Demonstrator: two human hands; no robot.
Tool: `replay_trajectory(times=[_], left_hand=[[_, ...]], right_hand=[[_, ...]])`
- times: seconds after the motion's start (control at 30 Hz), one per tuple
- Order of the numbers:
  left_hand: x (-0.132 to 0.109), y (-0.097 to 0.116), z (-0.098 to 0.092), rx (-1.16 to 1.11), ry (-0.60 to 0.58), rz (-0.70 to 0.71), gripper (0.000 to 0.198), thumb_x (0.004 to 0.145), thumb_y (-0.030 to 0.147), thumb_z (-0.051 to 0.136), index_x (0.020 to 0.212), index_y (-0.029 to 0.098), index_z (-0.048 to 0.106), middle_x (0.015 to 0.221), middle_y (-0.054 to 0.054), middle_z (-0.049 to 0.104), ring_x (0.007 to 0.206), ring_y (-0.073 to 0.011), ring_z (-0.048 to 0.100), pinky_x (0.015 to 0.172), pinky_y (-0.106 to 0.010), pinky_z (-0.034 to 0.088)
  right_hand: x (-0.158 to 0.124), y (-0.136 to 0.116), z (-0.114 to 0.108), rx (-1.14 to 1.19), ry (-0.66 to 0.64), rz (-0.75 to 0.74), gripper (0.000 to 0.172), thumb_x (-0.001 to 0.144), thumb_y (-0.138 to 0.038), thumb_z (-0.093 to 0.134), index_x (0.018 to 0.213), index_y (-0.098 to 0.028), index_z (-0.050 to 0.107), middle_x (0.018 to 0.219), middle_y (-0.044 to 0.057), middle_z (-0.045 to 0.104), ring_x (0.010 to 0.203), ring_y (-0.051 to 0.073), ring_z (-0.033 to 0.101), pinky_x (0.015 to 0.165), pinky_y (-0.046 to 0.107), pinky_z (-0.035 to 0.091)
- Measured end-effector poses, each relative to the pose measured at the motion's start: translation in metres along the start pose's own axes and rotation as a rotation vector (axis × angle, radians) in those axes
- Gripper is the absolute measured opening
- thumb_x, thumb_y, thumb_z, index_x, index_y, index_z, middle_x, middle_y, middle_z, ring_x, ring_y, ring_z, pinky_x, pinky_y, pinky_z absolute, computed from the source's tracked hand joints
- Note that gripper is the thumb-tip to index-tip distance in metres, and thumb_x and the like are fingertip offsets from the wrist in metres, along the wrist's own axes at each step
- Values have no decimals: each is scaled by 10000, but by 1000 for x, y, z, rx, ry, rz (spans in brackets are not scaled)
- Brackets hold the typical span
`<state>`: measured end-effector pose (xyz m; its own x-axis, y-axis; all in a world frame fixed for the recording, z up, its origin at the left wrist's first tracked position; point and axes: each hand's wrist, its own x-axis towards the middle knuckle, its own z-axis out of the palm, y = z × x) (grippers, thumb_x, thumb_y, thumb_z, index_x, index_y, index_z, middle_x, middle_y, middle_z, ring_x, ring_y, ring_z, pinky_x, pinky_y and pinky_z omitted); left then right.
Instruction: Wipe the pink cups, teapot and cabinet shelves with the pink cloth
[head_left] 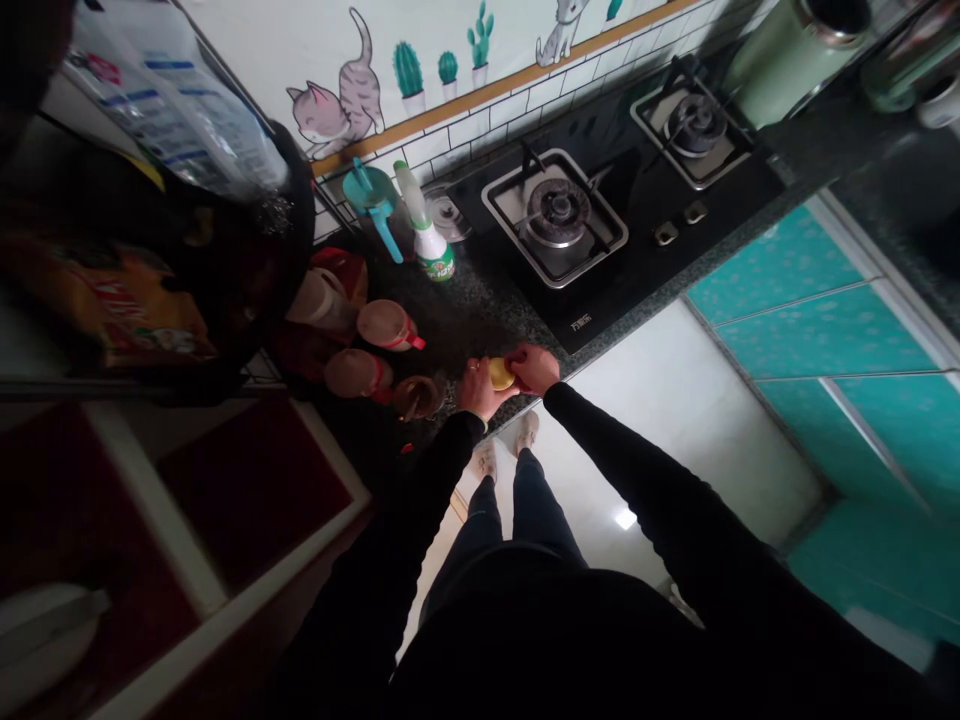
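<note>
My left hand (pixel 478 392) and my right hand (pixel 537 370) meet over the front edge of the dark countertop. Between them is a small, round yellow thing (pixel 500 374), whose kind I cannot make out. My left fingers curl around its left side, and my right fingers are pressed together at its right side. Left of my hands sits an open brownish jar (pixel 418 397). Just beyond it are two containers with red handles, one nearer (pixel 352 372) and one farther (pixel 384 325). A small red scrap (pixel 406 448) lies near the jar.
A black gas stove (pixel 615 235) spans the counter to the right. Behind the containers stand a spray bottle (pixel 433 245) and a teal-lidded jug (pixel 373 190). A dark rack (pixel 300 200) with packets crowds the left. A green flask (pixel 787 60) is at far right.
</note>
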<state>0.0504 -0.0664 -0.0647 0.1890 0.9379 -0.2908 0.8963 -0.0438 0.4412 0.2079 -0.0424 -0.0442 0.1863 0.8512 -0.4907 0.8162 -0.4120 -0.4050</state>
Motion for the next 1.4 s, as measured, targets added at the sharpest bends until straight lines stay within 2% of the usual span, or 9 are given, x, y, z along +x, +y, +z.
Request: replay_trajectory(times=[0.17,0.27,0.47,0.57,0.77,1.1,1.27,1.33,1.4], left_hand=[[10,-6,-18,69,-194,43,803,784,474,837,1499,309,511,1245,-105,620,1079,-279,692,872,-310,523],[13,-6,-19,87,-180,46,727,795,515,808,1453,334,559,1171,-92,639,1032,-288,701,828,-322,527],[8,-3,-13,76,-155,39,695,796,565,784,1425,366,566,1177,-81,636,974,-273,703,783,-325,527],[11,-6,-10,65,-148,51,720,780,511,816,1434,365,555,1197,-76,633,990,-265,697,798,-320,531],[10,-8,-6,84,-136,55,756,796,504,805,1473,291,543,1195,-99,631,1051,-279,696,820,-317,526],[-3,4,-8,67,-96,-41,687,833,549,750,1441,320,529,1241,-112,654,986,-298,716,763,-357,522],[-10,9,-8,88,-172,-120,810,856,533,746,1503,160,433,1160,-172,695,1051,-325,711,811,-361,521],[-8,5,-11,122,-173,-79,892,844,493,775,1570,178,363,1181,-177,685,1100,-332,690,852,-364,518],[-1,1,-17,167,-121,-2,881,811,455,813,1562,245,404,1268,-175,638,1168,-340,647,900,-373,515]], right_hand=[[26,-9,-15,-52,-139,-177,178,805,-315,659,939,-248,757,824,5,769,763,149,686,669,217,431],[22,-6,-8,8,-114,-125,186,817,-325,645,952,-252,750,804,-4,764,735,138,679,649,212,420],[-19,13,19,98,22,116,250,861,-390,609,1019,-255,748,952,22,782,832,162,708,661,218,457],[-15,11,15,75,16,93,246,858,-379,623,1025,-257,757,990,24,784,883,170,715,693,223,479],[25,-12,0,33,-47,-96,184,846,-321,623,949,-263,763,907,10,783,869,157,709,714,214,467],[-24,15,30,88,79,104,240,876,-375,577,1023,-253,722,1054,26,766,923,174,693,708,231,443],[5,4,6,11,19,-101,196,859,-321,600,996,-270,730,1044,2,762,903,171,672,686,237,411],[17,0,-4,-27,-22,-229,215,851,-298,618,1035,-284,728,1064,-7,753,903,165,658,687,234,401],[24,-3,-10,-70,-60,-347,234,845,-274,631,1058,-287,729,1074,-2,741,928,164,645,707,230,402]])
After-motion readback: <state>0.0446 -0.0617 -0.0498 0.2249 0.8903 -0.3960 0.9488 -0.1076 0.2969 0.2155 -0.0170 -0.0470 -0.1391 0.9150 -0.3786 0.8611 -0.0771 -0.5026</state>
